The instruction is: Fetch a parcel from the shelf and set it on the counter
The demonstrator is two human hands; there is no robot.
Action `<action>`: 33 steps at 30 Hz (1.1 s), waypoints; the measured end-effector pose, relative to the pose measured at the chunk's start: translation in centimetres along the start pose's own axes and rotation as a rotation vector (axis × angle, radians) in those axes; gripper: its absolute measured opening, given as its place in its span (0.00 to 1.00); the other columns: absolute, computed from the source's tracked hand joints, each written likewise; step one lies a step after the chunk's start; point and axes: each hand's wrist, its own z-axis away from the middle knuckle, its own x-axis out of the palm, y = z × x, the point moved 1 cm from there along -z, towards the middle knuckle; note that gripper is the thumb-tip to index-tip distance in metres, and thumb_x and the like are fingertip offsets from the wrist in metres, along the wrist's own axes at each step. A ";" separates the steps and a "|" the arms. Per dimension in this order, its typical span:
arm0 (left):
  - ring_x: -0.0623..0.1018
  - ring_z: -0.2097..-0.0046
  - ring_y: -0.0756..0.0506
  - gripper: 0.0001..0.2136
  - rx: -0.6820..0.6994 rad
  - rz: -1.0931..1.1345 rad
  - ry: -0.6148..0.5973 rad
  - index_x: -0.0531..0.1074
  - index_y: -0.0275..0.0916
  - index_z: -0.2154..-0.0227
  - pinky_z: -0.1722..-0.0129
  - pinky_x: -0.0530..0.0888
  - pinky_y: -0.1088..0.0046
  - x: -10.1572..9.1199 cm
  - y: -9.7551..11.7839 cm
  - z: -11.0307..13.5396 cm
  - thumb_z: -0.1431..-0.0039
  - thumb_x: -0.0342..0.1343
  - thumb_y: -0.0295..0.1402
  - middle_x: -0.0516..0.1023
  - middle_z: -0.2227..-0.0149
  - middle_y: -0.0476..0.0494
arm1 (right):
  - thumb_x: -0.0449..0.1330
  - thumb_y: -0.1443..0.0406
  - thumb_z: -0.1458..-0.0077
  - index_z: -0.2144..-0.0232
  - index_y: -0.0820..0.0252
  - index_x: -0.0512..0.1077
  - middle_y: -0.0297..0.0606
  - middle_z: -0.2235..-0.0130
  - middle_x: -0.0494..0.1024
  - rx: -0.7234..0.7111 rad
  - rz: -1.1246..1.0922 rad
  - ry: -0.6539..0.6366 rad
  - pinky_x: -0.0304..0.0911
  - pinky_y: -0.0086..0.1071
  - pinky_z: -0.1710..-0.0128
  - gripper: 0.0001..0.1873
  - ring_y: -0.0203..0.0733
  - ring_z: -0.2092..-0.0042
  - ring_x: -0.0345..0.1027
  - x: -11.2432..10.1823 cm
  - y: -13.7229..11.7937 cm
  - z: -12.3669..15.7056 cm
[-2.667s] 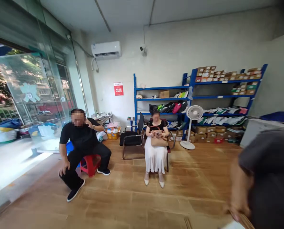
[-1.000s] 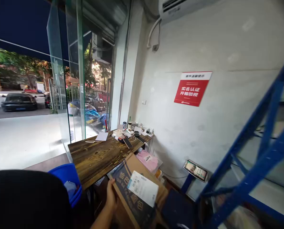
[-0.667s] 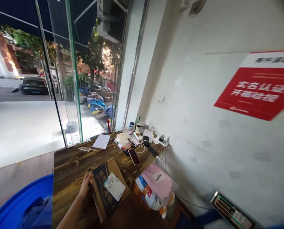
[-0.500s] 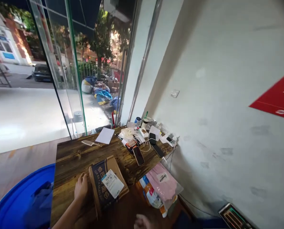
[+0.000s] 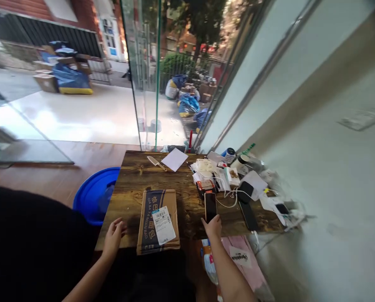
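My right hand (image 5: 213, 227) grips the near end of a smartphone (image 5: 210, 206) with a dark screen, thumb on its left side and fingers on its right. The phone is on the dark wooden table (image 5: 132, 178). My left hand (image 5: 114, 233) is at the table's near left edge, fingers loosely bent and apart, with nothing in them. Between my hands a flat brown cardboard box (image 5: 147, 226) with a dark blue printed panel lies on the table, apart from both. A white shipping label (image 5: 164, 226) is stuck on its top.
A knife (image 5: 156, 163) and a white paper sheet (image 5: 175, 159) lie at the table's far side. Cables, papers and a second phone (image 5: 248, 216) clutter the right. A blue tub (image 5: 87, 197) stands left; a pink package (image 5: 247, 262) sits below the table's right edge.
My right hand has moved up from below the table edge to the phone and taken hold of it. My left hand has come away from the box. The view has swung left.
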 end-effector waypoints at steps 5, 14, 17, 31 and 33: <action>0.78 0.63 0.44 0.23 -0.024 0.157 0.253 0.70 0.41 0.57 0.70 0.74 0.72 -2.6 -1.6 6.4 0.59 0.60 0.41 0.76 0.64 0.44 | 0.56 0.48 0.62 0.47 0.88 0.58 0.78 0.52 0.66 -0.140 -0.010 -0.054 0.53 0.61 0.45 0.51 0.76 0.46 0.58 0.4 1.0 -3.1; 0.79 0.65 0.44 0.26 -0.212 0.241 0.490 0.69 0.40 0.60 0.66 0.74 0.69 0.2 -8.5 20.6 0.66 0.61 0.44 0.78 0.64 0.42 | 0.60 0.44 0.70 0.46 0.71 0.58 0.62 0.45 0.67 -0.365 -0.347 -0.401 0.57 0.49 0.40 0.53 0.63 0.43 0.62 -2.1 2.4 -5.5; 0.79 0.63 0.43 0.31 -0.231 0.222 0.454 0.69 0.41 0.58 0.64 0.74 0.69 1.1 -8.1 22.9 0.71 0.64 0.47 0.79 0.63 0.42 | 0.65 0.47 0.66 0.46 0.63 0.59 0.51 0.48 0.70 -0.323 -0.586 -0.593 0.61 0.45 0.44 0.47 0.56 0.46 0.66 -4.3 1.5 -2.6; 0.78 0.57 0.40 0.43 -0.161 0.127 0.276 0.71 0.36 0.56 0.59 0.75 0.67 1.7 -7.8 26.1 0.75 0.64 0.62 0.79 0.60 0.37 | 0.70 0.41 0.69 0.41 0.49 0.61 0.44 0.49 0.76 0.117 -1.198 -1.522 0.66 0.46 0.51 0.53 0.55 0.51 0.71 -11.8 -5.8 8.2; 0.78 0.56 0.40 0.44 -0.156 0.108 0.215 0.70 0.36 0.55 0.57 0.75 0.67 1.0 -7.7 26.2 0.73 0.63 0.63 0.79 0.58 0.36 | 0.69 0.46 0.61 0.39 0.50 0.57 0.44 0.50 0.76 0.206 -1.207 -1.586 0.65 0.47 0.50 0.49 0.54 0.51 0.72 -11.7 -5.8 10.5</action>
